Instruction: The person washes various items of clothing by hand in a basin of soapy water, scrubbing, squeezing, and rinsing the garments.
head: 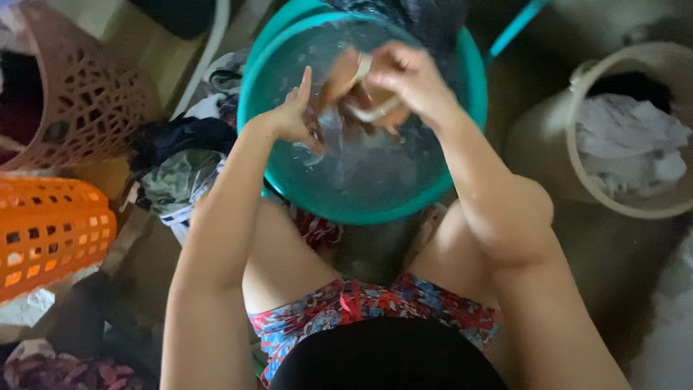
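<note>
- Head view looks straight down on a teal basin [253,79] of water set on the floor, between the person's knees.
- My left hand [292,115] sits at the near-left side of the basin, fingers partly spread and one raised; it seems to pinch a wet edge of the garment, but I cannot tell for sure how firmly it grips.
- My right hand [404,72] is closed around a bunched tan garment [354,90] with a pale band, held just above the water near the basin's far side.
- To do this scrub well, I judge the two hands should keep the cloth taut between them and low over the water, so drips fall inside the rim.
- I would work the pale band in short rubs, turning the fabric so each part gets wet.
- Left of the basin lies a heap of dark and patterned clothes [180,162], with a brown basket [86,94] and an orange basket [50,231] beyond.
- Right of it stands a beige bucket [541,144] holding white cloth [628,141].
</note>
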